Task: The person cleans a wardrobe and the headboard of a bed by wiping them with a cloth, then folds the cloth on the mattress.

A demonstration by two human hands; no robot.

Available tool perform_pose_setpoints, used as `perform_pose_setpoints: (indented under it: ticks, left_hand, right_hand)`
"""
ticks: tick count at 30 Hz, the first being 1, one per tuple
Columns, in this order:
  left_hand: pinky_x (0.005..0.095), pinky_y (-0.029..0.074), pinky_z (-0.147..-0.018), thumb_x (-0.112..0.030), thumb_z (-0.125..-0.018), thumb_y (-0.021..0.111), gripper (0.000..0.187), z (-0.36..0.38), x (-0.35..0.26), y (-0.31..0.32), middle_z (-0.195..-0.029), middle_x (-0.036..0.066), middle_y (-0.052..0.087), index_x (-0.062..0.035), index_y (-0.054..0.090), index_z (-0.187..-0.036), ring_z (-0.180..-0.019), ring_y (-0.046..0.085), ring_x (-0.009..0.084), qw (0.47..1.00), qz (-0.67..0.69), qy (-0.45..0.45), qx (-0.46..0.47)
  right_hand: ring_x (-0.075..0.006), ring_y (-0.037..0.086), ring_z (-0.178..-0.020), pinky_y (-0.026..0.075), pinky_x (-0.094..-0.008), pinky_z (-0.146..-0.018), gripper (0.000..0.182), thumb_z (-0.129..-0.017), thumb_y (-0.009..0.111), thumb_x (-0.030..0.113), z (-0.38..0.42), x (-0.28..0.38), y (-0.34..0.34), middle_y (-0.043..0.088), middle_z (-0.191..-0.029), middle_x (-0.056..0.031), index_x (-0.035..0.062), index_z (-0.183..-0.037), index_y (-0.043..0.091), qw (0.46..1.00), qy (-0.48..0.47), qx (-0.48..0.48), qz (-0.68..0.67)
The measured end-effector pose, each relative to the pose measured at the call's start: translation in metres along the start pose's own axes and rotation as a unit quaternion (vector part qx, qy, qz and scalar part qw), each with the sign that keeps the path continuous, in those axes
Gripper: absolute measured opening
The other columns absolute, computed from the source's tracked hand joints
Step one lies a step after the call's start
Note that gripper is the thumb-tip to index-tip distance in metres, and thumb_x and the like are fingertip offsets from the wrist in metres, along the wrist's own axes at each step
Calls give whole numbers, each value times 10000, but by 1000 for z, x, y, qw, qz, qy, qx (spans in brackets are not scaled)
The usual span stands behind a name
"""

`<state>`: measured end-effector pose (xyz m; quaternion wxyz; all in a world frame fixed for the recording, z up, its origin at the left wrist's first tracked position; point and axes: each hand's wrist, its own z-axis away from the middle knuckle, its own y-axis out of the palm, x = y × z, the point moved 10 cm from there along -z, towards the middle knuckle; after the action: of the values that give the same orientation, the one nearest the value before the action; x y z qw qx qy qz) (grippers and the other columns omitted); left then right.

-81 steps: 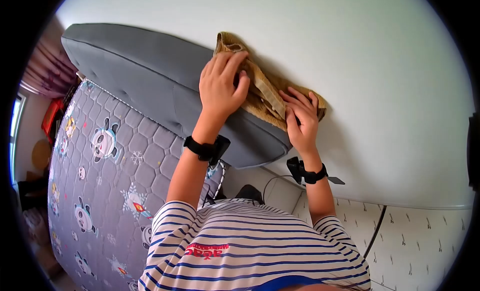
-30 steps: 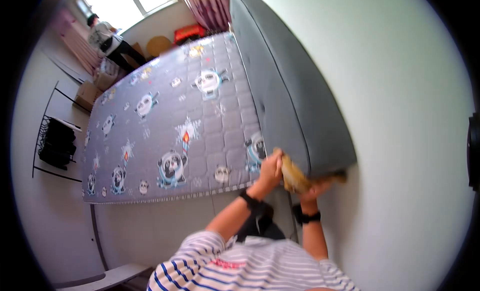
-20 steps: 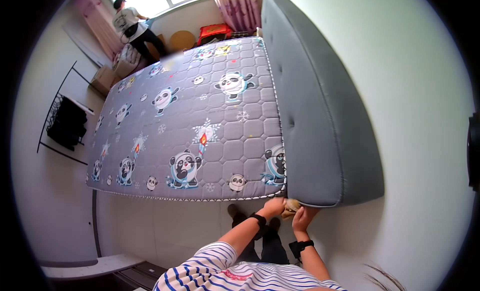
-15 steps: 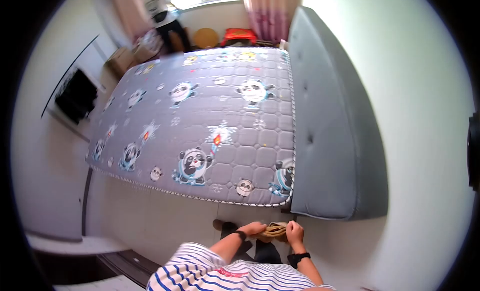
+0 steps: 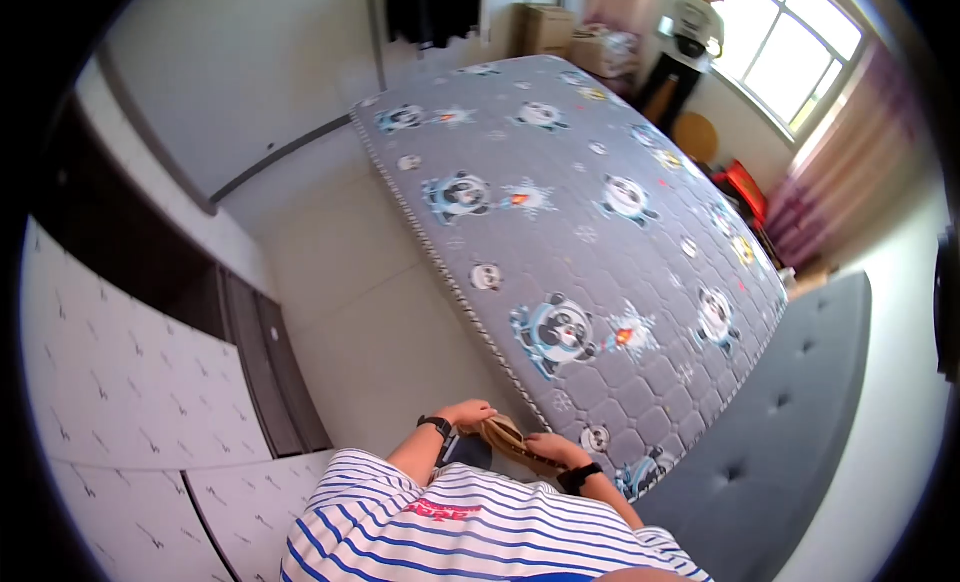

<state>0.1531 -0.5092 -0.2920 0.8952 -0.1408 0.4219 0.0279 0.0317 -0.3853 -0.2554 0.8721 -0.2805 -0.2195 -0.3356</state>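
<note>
Hanging between both hands at six o'clock, the tan cloth [image 5: 505, 437] has left the grey headboard [image 5: 790, 422], now over at four o'clock, so that upholstery is no longer being rubbed. Fingers of the left hand [image 5: 468, 413] and right hand [image 5: 557, 448] pinch its ends, though the exact grip looks too small to read.

The soft, folded yellow-brown cloth [image 5: 508, 443] is shaded darker in its creases. The quilted, rectangular grey mattress [image 5: 575, 267] is printed with black-and-white pandas, pale snowflakes and orange-red flames; its edge is bound in black and white. The padded headboard [image 5: 765, 507] is covered in slate grey. The white fabric T-shirt [image 5: 490, 537] is crossed by blue stripes and marked with red lettering [image 5: 445, 510]. The flat white cabinet panels [image 5: 140, 372] are flecked with small dark motifs.
</note>
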Motion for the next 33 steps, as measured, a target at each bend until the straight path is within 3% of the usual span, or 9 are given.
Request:
perform_pose_setpoints:
  ticks: [5,7,10,15,18,24,26,29,33]
  left_hand:
    - [314,484,-685,-347,-923,614,309,54,77,-98,-901,63,628,-45,595,-990,-806,574,161,979,143,13,-144]
    - [301,497,-698,-181,-836,721,201,77,85,-127,-859,56,628,-59,571,-895,-787,589,161,954,237,70,-168]
    - [318,500,-759,-187,-818,719,213,86,83,-171,-895,80,635,-45,584,-902,-849,605,185,968,146,47,-197]
    - [327,480,-906,-182,-848,698,294,77,19,-269,-1057,93,631,-39,590,-1080,-992,598,196,935,132,201,-261]
    - [308,478,-902,-90,-869,634,291,72,11,-330,-1095,85,630,-35,567,-1146,-1004,589,178,939,261,140,-176]
    - [289,476,-881,9,-871,535,374,89,58,-468,-1079,87,635,-42,522,-1241,-963,586,172,931,197,144,-270]
    - [339,475,-848,-45,-860,556,336,115,64,-510,-1039,120,658,-55,586,-1194,-931,591,214,961,143,57,-231]
    - [369,481,-816,-126,-846,593,300,139,96,-566,-1021,162,682,-37,631,-1130,-931,629,244,958,134,71,-244]
    - [422,509,-762,-264,-820,649,305,189,150,-651,-926,181,688,-36,660,-1023,-868,648,364,915,99,-43,-390]
  right_hand:
    - [-320,619,-1076,457,-359,-926,536,-948,472,529,-28,142,-83,659,-1147,-201,90,-1205,643,996,-49,-3,-70]
    - [-305,642,-999,489,-363,-861,452,-928,565,461,-46,192,-98,682,-1090,-152,83,-1164,639,996,-82,-4,40]
    - [-327,666,-870,523,-387,-742,340,-894,631,379,-74,259,-113,698,-986,-134,88,-1067,660,968,-175,-115,138]
    - [-346,658,-855,532,-405,-732,245,-856,671,240,-104,364,-133,670,-950,-127,78,-1040,665,915,-338,-173,136]
    - [-347,657,-862,533,-397,-744,219,-847,673,191,-135,411,-182,667,-959,-136,63,-1025,672,905,-352,-227,76]
    - [-338,667,-824,539,-385,-699,156,-831,666,124,-241,506,-268,673,-905,-162,43,-963,676,919,-313,-228,71]
    - [-365,642,-778,534,-431,-680,142,-836,640,102,-252,570,-288,645,-842,-149,41,-964,653,870,-418,-246,87]
    - [-354,645,-814,540,-415,-703,188,-844,613,79,-301,643,-299,637,-939,-140,45,-1028,641,870,-436,-187,134]
    - [-334,651,-835,546,-397,-723,242,-839,594,33,-351,732,-300,633,-998,-123,53,-1077,633,851,-483,-123,166]
